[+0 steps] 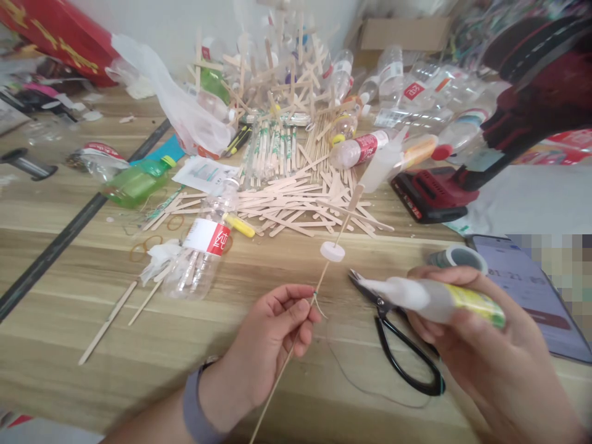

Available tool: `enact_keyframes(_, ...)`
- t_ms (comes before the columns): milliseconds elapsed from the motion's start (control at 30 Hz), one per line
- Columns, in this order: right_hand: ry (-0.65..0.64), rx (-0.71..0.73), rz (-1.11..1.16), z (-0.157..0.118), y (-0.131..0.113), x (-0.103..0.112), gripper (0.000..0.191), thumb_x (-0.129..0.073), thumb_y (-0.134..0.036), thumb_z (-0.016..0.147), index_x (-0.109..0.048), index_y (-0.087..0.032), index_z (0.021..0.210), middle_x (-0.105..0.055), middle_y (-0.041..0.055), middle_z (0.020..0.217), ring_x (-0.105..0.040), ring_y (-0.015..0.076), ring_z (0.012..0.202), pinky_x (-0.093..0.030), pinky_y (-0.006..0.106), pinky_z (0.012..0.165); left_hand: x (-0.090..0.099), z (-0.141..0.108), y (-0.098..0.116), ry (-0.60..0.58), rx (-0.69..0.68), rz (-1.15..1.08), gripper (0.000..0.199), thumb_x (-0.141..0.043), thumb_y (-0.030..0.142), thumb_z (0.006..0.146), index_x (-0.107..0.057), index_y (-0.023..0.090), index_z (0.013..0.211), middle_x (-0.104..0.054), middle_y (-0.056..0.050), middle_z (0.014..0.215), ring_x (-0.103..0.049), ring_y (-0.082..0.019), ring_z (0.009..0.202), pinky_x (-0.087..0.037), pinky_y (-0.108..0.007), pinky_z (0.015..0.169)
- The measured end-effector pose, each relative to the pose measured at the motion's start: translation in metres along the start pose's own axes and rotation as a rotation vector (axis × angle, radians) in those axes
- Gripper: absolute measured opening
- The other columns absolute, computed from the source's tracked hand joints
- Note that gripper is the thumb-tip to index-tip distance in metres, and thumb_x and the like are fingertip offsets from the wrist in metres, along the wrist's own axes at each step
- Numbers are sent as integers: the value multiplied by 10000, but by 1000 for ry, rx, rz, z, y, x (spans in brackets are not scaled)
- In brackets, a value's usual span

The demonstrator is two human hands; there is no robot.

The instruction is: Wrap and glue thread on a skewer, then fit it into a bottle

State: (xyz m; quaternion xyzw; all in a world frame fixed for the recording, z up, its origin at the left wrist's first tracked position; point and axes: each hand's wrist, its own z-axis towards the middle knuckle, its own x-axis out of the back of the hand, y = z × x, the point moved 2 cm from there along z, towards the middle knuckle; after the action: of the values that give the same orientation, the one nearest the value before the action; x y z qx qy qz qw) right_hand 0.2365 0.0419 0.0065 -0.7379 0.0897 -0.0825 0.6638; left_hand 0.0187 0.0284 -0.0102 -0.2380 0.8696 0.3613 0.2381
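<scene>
My left hand [282, 327] pinches a thin wooden skewer [272, 394] near the middle, where a string is knotted around it. A white foam disc [332, 251] is threaded on the skewer above my fingers, and a flat wooden piece [353, 200] lines up with its upper end. The loose string [345, 372] curves down to the right over the table. My right hand [481, 345] is wrapped round a glue bottle [435, 300], whose white nozzle points left toward the knot without touching it. Black-handled scissors [407, 361] lie between my hands, partly behind the bottle.
Wooden sticks [287, 200] are piled behind my hands. A clear bottle [198, 259] holding sticks is at left, near a green bottle [139, 182]. A red power tool [444, 191], a tape roll [462, 259] and a phone [531, 296] are at right. Plastic bottles crowd the back.
</scene>
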Motion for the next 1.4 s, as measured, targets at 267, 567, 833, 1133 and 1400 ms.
enact_keyframes(267,-107,-258,505,17,0,-3,296,-575,-525,780,-583,-230,754,-338,-36,612,-118,75,433,-228,236,340,1,2,0,23,-37,25,378,-831,224,600,-585,125,868,-644,12,623,-497,-30,464,-364,-137,441)
enact_keyframes(567,-173,-180,441,20,2,-7,390,-326,-502,911,-590,-246,783,-284,-40,599,-133,105,424,-226,244,350,2,2,0,33,-49,56,414,-817,226,634,-449,183,817,-649,22,632,-503,-33,482,-354,-123,452)
enact_keyframes(833,-215,-10,137,13,10,0,367,-566,-578,811,-648,-330,1070,-698,64,1002,-674,245,886,-567,401,771,2,2,-1,9,-49,79,422,-820,239,640,-415,183,744,-649,22,634,-498,-26,468,-357,-120,443)
enact_keyframes(1133,-22,153,-95,34,15,-2,421,-680,-400,790,-509,-302,1161,-652,47,1149,-613,228,1065,-473,448,954,4,2,0,34,-112,66,416,-830,228,621,-445,186,772,-649,14,652,-513,-41,470,-361,-127,419)
enact_keyframes(1400,-57,223,-470,53,20,-8,331,-642,-401,769,-536,-202,1012,-641,102,1056,-613,271,1015,-450,499,950,2,-2,5,37,-154,44,450,-841,213,588,-438,188,787,-652,18,641,-514,-41,474,-359,-115,415)
